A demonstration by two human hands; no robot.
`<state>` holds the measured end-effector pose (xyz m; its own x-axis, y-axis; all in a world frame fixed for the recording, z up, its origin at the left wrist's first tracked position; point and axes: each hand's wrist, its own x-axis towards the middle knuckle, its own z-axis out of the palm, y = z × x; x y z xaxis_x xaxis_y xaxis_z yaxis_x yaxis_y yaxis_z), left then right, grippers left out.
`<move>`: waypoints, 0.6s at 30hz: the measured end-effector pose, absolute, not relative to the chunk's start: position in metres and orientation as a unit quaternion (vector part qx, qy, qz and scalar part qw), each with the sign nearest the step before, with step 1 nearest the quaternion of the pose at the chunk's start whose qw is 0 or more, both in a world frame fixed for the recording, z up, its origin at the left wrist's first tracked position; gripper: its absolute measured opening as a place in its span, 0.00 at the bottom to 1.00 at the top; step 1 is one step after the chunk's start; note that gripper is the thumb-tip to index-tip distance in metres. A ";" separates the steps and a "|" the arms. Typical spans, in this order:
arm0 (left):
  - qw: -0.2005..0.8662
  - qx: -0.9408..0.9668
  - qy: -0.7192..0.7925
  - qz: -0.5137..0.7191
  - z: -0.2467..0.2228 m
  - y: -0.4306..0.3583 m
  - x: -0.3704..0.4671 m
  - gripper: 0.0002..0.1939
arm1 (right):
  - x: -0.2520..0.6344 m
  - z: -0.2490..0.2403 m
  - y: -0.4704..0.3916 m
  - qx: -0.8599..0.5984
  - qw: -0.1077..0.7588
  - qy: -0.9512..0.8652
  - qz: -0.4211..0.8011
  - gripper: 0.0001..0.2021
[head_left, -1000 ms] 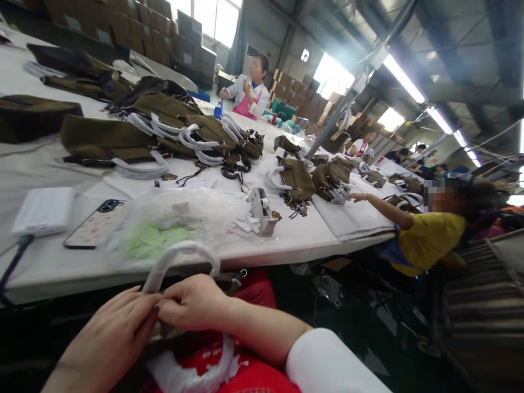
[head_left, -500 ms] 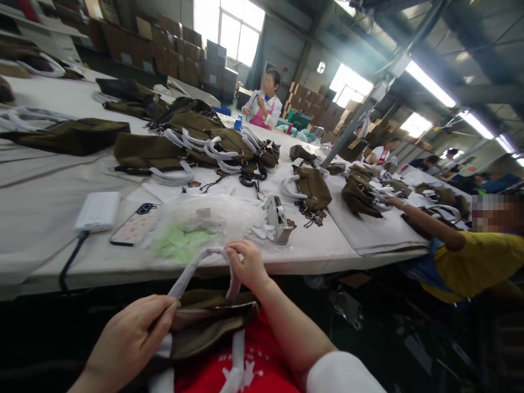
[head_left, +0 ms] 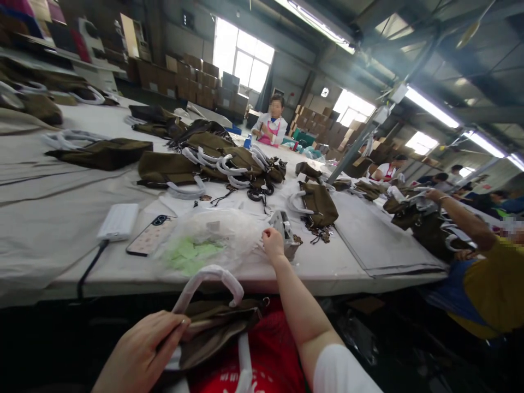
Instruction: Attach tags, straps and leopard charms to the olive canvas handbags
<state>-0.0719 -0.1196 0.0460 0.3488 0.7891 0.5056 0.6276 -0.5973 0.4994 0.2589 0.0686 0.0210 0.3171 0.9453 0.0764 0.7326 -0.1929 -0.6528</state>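
Note:
An olive bag (head_left: 216,341) with handles wrapped in white lies at the table's near edge, over my lap. My left hand (head_left: 143,349) pinches the left end of its opening, near the base of the raised handle (head_left: 210,273). Beyond the bag, my right hand (head_left: 273,243) has its fingers closed beside a small grey metal holder (head_left: 290,245). Whatever those fingers hold, if anything, is too small to make out. Left of this hand is a clear plastic bag (head_left: 229,226) with green pieces (head_left: 192,254) in it.
On the white table (head_left: 245,278) are a phone (head_left: 149,236), a white box with a dark cable (head_left: 118,221) and piles of olive bags (head_left: 167,166). A metal pole (head_left: 352,155) rises at the right. A person in yellow (head_left: 487,278) handles bags there.
My right hand has let go of the wrapped handle and moved forward to the metal holder. My left hand remains on the bag. The view has shifted, and the person at the right has moved a bag.

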 end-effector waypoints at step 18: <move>0.161 0.811 0.450 0.337 0.046 -0.121 -0.066 0.14 | 0.277 0.075 0.038 -0.580 0.505 -0.544 0.335 0.23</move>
<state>-0.0661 -0.1209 0.0461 0.3675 0.8391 0.4010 0.6221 -0.5423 0.5647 0.2769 0.0383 0.0746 0.1825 0.9700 0.1605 0.2927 0.1022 -0.9507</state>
